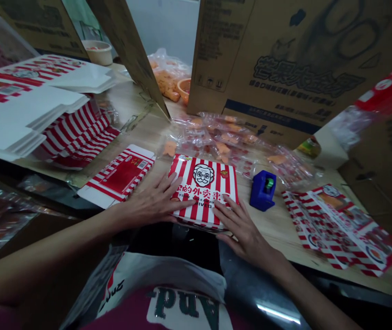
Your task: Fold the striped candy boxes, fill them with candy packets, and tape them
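A closed red-and-white striped takeaway box (202, 176) with a cartoon face on its lid lies at the table's front edge. My left hand (157, 199) rests on the lid's left side, fingers stretched out. On the right side of the lid lies my right hand (239, 224), its fingers spread. A blue tape dispenser (262, 190) stands just right of the box. To the left, a flat striped carton (120, 176) with a red panel and barcode lies on the table. Clear packets with orange pieces (221, 137) are heaped behind the box.
Stacked flat white-and-red cartons (13, 110) and folded striped cardboard (79, 133) occupy the left. Striped printed sheets (343, 227) lie at right. A large cardboard box (285, 68) rises behind the packets. An orange bowl (184, 89) and a white tub (97, 52) stand farther back.
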Demonstrator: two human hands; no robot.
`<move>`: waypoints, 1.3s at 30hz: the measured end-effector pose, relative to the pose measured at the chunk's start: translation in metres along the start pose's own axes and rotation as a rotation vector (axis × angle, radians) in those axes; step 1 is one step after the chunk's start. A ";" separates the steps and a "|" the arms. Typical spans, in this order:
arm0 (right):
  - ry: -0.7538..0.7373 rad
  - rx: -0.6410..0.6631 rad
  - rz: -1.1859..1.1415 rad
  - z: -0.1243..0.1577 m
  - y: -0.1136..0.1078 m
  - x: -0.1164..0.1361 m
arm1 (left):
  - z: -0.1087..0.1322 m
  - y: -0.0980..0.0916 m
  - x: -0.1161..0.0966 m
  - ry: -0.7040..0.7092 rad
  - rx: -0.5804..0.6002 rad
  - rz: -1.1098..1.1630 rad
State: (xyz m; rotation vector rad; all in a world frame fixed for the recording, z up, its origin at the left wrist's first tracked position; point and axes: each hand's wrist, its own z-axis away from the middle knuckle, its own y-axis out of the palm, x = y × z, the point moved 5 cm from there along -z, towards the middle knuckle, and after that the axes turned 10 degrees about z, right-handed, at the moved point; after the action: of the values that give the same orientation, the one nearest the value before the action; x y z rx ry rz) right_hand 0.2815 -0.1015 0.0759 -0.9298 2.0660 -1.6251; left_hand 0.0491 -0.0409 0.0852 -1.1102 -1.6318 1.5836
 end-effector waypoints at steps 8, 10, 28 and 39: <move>-0.060 0.009 0.164 0.002 0.015 -0.002 | -0.006 0.023 -0.041 -0.032 -0.079 -0.060; -0.058 0.015 0.193 0.002 0.018 -0.001 | -0.009 0.031 -0.048 0.002 -0.137 -0.076; 0.015 -0.335 0.152 -0.022 0.033 -0.027 | -0.037 0.031 -0.008 0.173 -0.467 -0.198; 0.926 -0.783 -0.103 0.063 0.023 -0.088 | -0.032 0.035 -0.009 0.147 -0.644 -0.161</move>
State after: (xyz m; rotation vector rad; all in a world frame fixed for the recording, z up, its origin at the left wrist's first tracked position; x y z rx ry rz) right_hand 0.3791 -0.0844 0.0261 -0.4799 3.4887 -1.4187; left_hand 0.0872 -0.0357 0.0549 -1.3220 -2.1302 0.8594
